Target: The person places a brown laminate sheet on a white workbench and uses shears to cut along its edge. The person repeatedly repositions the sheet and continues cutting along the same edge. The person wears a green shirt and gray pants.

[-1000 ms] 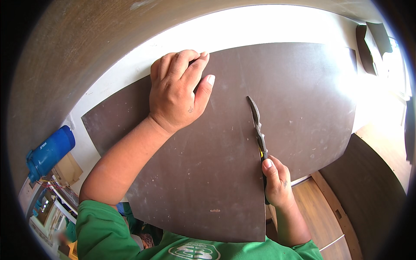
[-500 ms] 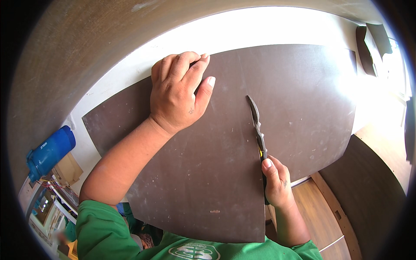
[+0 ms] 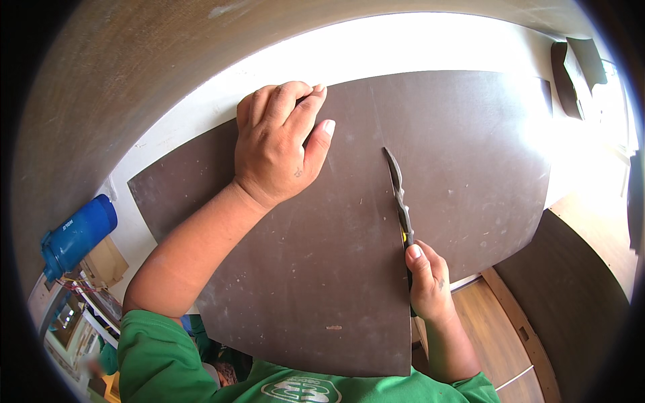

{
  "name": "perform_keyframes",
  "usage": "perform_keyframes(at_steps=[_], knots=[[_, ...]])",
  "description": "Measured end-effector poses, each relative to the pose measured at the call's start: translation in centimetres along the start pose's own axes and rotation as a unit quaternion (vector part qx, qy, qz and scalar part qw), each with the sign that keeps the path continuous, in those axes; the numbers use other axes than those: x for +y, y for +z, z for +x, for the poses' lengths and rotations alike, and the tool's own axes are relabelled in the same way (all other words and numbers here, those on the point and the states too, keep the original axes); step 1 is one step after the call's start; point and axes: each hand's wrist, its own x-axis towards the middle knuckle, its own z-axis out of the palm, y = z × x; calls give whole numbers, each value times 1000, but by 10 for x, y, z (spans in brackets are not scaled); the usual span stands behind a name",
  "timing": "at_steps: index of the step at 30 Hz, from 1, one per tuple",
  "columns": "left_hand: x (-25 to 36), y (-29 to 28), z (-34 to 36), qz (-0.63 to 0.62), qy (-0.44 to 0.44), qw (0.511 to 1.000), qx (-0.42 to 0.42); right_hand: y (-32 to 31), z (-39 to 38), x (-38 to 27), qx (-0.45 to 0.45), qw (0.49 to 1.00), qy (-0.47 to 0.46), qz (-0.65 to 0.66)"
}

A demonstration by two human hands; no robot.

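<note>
A large dark brown sheet [image 3: 322, 255] spreads out in front of me, with pale specks and smudges on its surface. My left hand [image 3: 275, 148] lies at its far edge, fingers curled over that edge and thumb on top. In my right hand [image 3: 428, 279] is a pair of cutting shears [image 3: 397, 185], held by the handles, which are mostly hidden by the hand and the sheet. The shears' long dark blades point away from me over the sheet, and a cut line runs from them to the near edge. A bit of yellow shows beside the grip.
On the left stands a blue jug [image 3: 79, 228] near a cardboard piece [image 3: 104, 264] and thin wires. A curved brown panel [image 3: 571, 295] and wood-look flooring [image 3: 494, 322] are at the right. Part of another person [image 3: 101, 363] shows at lower left. Bright light glares off the sheet's far right.
Almost nothing differs. My left hand sits a touch further right at the sheet's far edge; the shears and my right hand look the same.
</note>
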Motion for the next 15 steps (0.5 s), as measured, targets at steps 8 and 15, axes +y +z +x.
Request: perform_keyframes(at_steps=[8,15], knots=[[-2,0,-1,0,5,1000,3,1,3,-3,-6,1000,-7,15],[-2,1,-1,1,5,1000,-1,0,2,-6,4,1000,5,-13]])
